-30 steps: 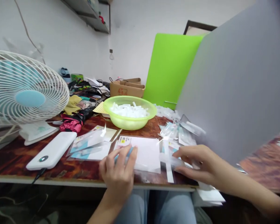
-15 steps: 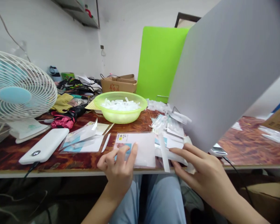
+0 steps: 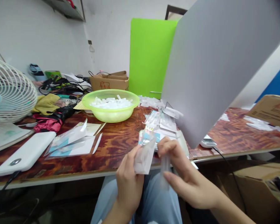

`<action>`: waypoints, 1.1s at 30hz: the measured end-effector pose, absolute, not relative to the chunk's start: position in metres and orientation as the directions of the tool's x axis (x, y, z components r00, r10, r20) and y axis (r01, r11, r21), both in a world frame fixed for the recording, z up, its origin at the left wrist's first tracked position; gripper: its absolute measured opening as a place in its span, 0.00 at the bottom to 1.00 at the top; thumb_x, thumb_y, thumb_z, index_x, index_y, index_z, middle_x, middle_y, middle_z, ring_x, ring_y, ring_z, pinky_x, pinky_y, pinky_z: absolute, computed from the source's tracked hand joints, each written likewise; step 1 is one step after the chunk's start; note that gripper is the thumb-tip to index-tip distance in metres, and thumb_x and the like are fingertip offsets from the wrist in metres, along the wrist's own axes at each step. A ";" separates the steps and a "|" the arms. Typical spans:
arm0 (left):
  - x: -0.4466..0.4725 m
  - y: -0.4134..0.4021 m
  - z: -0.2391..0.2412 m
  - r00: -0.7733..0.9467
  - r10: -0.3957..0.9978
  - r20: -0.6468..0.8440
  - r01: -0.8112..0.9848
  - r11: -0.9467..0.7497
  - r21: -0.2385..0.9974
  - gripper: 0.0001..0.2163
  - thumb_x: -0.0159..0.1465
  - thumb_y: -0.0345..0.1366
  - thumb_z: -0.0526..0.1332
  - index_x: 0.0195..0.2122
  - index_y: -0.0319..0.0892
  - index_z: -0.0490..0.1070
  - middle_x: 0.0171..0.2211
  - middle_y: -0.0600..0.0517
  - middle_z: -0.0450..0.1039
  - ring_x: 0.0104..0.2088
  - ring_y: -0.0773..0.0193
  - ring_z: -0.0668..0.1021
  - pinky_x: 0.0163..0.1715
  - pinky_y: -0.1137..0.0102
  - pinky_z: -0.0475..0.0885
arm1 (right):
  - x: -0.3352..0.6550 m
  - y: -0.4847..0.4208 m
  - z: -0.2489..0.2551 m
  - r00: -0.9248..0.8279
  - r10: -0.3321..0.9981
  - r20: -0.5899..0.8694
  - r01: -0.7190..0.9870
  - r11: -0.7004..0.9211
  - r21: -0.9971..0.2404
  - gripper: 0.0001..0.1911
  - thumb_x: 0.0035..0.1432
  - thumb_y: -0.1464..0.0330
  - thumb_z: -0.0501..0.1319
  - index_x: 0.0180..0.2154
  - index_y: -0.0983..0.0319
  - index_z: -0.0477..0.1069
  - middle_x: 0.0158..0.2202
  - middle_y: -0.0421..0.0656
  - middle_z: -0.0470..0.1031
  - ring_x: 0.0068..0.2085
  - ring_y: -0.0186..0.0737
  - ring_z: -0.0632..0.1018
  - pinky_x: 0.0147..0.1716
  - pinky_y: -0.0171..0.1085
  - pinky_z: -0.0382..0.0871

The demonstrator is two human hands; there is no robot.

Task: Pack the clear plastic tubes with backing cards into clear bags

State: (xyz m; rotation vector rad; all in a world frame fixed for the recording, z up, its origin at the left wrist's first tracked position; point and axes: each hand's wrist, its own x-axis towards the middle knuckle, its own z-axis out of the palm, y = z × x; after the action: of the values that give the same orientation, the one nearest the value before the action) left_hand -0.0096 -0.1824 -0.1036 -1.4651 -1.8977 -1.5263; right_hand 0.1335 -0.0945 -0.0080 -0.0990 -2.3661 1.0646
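Note:
My left hand [image 3: 129, 182] is closed on a clear plastic bag [image 3: 144, 160] with a white card inside. The bag is tilted up above the table's front edge, its mouth towards the right. In my right hand [image 3: 188, 179] a narrow translucent strip [image 3: 165, 169] is pinched between thumb and fingers. It hangs upright just right of the bag, apart from it and blurred by motion. Behind both hands lies a pile of filled plastic packets [image 3: 168, 121]. More bagged cards [image 3: 77, 144] with blue and white print lie flat to the left.
A green bowl [image 3: 112, 115] full of small white plastic pieces stands mid-table. A power bank [image 3: 28, 152] and a fan [image 3: 11, 93] are at the left. A tall grey panel [image 3: 200, 68] rises at the right, near a small white device [image 3: 208, 142] and a cardboard box [image 3: 274, 112].
My left hand has lifted the bag off the table and tilted it. My right hand has raised the translucent strip from the pile and turned it upright. The view has shifted to the right.

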 end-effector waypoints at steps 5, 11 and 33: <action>-0.006 -0.181 -0.100 -0.513 0.566 0.645 0.720 -0.125 0.682 0.12 0.62 0.27 0.58 0.46 0.46 0.68 0.39 0.54 0.77 0.38 0.66 0.80 0.38 0.73 0.74 | 0.129 -0.089 -0.009 -0.530 0.515 0.673 -0.322 0.613 -0.722 0.13 0.60 0.74 0.56 0.44 0.53 0.59 0.40 0.43 0.64 0.42 0.40 0.71 0.37 0.37 0.72; -0.004 -0.188 -0.095 -0.419 0.488 0.765 0.808 -0.184 0.560 0.10 0.64 0.29 0.57 0.45 0.46 0.67 0.39 0.53 0.76 0.40 0.66 0.78 0.42 0.72 0.73 | 0.119 -0.103 -0.021 -0.407 0.258 0.876 -0.260 0.887 -0.382 0.27 0.53 0.86 0.60 0.50 0.57 0.65 0.43 0.44 0.72 0.46 0.40 0.75 0.45 0.39 0.72; -0.051 -0.214 -0.073 -0.093 0.609 0.788 0.948 -0.189 0.258 0.24 0.65 0.40 0.59 0.60 0.40 0.56 0.58 0.42 0.67 0.61 0.60 0.65 0.59 0.64 0.64 | 0.139 -0.077 -0.036 -0.669 -0.055 0.741 0.016 0.996 0.089 0.17 0.54 0.78 0.59 0.44 0.56 0.72 0.38 0.42 0.81 0.45 0.48 0.75 0.48 0.48 0.63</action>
State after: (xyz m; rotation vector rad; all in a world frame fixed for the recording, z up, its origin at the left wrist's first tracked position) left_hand -0.0514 -0.2135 -0.0732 -1.7989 -1.6915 -1.1887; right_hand 0.1389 -0.0769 -0.0356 0.0267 -2.3011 -0.1107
